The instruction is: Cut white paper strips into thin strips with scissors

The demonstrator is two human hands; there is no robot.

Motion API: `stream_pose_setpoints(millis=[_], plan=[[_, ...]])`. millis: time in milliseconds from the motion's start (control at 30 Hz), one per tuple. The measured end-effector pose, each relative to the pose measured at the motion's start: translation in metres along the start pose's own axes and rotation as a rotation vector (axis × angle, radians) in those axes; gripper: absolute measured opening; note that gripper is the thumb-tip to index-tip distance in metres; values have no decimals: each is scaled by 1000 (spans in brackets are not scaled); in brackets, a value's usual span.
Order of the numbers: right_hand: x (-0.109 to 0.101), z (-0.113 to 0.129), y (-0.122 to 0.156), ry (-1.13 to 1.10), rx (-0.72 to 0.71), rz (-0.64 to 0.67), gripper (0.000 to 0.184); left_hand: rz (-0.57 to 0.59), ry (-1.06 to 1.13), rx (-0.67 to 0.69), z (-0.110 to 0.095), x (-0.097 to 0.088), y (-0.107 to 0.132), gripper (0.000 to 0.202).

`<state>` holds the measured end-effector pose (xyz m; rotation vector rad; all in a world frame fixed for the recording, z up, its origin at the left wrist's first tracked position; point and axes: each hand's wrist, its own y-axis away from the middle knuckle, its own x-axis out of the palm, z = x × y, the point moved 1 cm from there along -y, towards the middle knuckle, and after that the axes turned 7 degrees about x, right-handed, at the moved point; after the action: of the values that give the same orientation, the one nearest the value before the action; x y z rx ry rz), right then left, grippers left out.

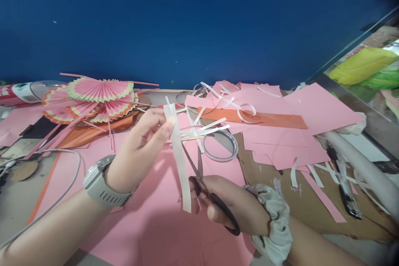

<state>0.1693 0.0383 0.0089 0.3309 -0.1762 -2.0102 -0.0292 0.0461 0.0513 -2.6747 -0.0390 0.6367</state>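
Between thumb and fingers, my left hand [149,137] pinches the upper end of a whitish strip of tape [181,166], which hangs down in front of me. My right hand [215,199] has its fingers in the black handles of a pair of scissors [201,172]. The blades are parted and point up and away, just right of the strip. Below both hands lies a large pink paper sheet [156,224]. A roll of double-sided tape [220,145] rests flat beyond the scissors, beside several curled white backing strips [202,131].
Folded pink paper fans [99,99] with thin sticks lie at the back left, near a bottle [28,92]. Pink sheets [286,145] and an orange strip [264,118] cover the right side. A pen [347,199] lies on cardboard [268,191]. A grey cable [77,166] curves at left.
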Motion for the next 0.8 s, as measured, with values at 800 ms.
stream_pose_setpoints(millis=[800], plan=[[-1, -4, 4, -26, -129, -107, 60, 223, -151, -2, -15, 28, 23, 35]])
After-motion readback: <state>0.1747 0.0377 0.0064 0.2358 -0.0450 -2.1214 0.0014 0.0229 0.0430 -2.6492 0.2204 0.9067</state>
